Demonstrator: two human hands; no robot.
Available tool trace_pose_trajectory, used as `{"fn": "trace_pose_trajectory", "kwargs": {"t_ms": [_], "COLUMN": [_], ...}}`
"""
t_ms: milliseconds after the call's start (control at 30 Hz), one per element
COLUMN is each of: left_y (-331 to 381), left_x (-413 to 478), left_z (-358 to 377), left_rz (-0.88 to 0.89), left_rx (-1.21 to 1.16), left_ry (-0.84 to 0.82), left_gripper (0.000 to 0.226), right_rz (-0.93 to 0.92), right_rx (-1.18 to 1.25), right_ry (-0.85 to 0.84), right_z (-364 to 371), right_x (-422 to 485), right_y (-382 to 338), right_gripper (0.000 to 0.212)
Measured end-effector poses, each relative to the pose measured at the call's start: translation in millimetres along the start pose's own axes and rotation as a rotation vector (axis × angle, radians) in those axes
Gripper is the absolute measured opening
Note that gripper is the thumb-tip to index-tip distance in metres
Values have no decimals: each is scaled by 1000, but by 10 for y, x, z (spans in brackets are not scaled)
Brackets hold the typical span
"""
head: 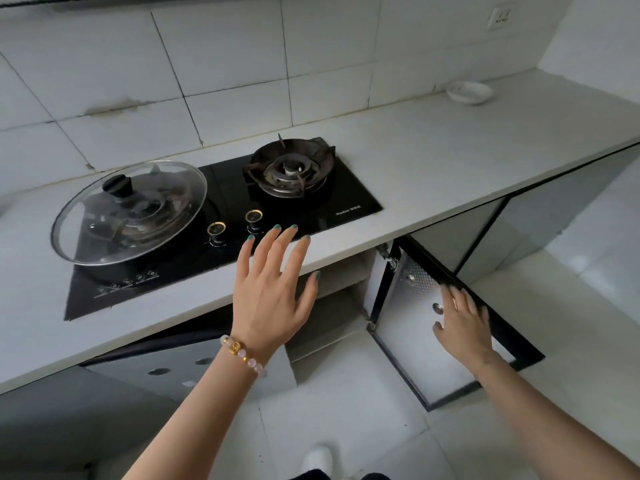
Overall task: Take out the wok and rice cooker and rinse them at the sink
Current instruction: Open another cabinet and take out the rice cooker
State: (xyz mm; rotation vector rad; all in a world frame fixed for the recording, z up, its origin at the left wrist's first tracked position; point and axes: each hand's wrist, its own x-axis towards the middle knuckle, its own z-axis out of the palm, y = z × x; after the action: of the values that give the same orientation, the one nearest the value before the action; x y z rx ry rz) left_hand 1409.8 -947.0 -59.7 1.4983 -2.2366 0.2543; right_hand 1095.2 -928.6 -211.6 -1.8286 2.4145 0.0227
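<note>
A glass lid (pixel 131 209) with a black knob lies over the left burner of a black gas hob (pixel 346 199); a dark rim shows under it, and I cannot tell if that is the wok. No rice cooker is in sight. My left hand (pixel 273 292), with a bead bracelet, hovers with spread, straight fingers above the counter's front edge, holding nothing. My right hand (pixel 464 323) grips the top edge of an open cabinet door (pixel 408 327) below the counter. The cabinet's inside (pixel 332 282) is mostly hidden behind my left hand.
A white counter (pixel 450 161) runs to the right, with a small white dish (pixel 469 92) near the tiled wall. The right burner (pixel 291 168) is bare. Another cabinet door (pixel 180 365) stands ajar at lower left. White floor tiles lie below.
</note>
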Motion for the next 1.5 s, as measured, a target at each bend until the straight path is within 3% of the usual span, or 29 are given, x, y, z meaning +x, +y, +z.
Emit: {"fn": "trace_pose_trajectory", "kwargs": {"t_ms": [133, 633, 767, 900, 1000, 1133, 1267, 1433, 1500], "left_y": [221, 495, 559, 628, 625, 515, 146, -371, -458], "left_x": [102, 79, 130, 163, 147, 104, 67, 39, 72], "left_z": [20, 195, 270, 365, 449, 539, 572, 588, 607], "left_rz": [109, 248, 281, 310, 319, 290, 176, 36, 14], "left_rx": [-14, -18, -36, -65, -81, -94, -56, -15, 3], "left_ry": [25, -43, -43, -61, -99, -139, -193, -192, -170], "left_gripper": [51, 53, 51, 49, 49, 47, 50, 52, 53], "right_rz": [130, 468, 520, 438, 369, 325, 260, 81, -45], "right_rx": [-74, 144, 253, 392, 564, 1053, 1220, 1118, 862], "right_ry": [-182, -298, -212, -259, -378, -582, -744, -471, -249], "right_z": [128, 189, 89, -13, 18, 197, 106, 60, -7], "right_x": [-102, -234, -171, -285, -445, -553, -502, -341, -272], "right_y": [369, 897, 828, 604, 242, -488, -1132, -1360, -1344], "right_gripper": [79, 78, 54, 9, 21, 37, 50, 58, 69]}}
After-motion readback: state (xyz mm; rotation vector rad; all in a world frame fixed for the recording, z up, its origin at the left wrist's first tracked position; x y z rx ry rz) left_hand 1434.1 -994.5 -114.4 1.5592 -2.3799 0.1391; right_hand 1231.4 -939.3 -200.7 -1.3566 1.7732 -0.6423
